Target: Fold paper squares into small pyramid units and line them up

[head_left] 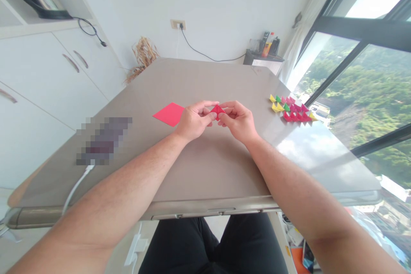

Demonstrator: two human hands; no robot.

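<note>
Between my two hands, above the middle of the table (205, 162), is a small piece of folded red paper (218, 111). My left hand (195, 119) pinches its left side, thumb in front and fingers behind. On the other side my right hand (236, 120) pinches it in the same way. Creases meet near the paper's top point. A flat stack of red paper (169, 114) lies just left of my left hand, its right corner hidden behind that hand. Rows of small folded paper boats (297, 116) in red, pink, yellow and green stand at the right.
A blurred-out dark device (104, 141) with a white cable (75, 186) lies at the table's left. Beyond the far edge are dried leaves (144, 53), a wall outlet (178, 24) and a small cabinet (265, 62) with bottles. A window (362, 72) borders the right side.
</note>
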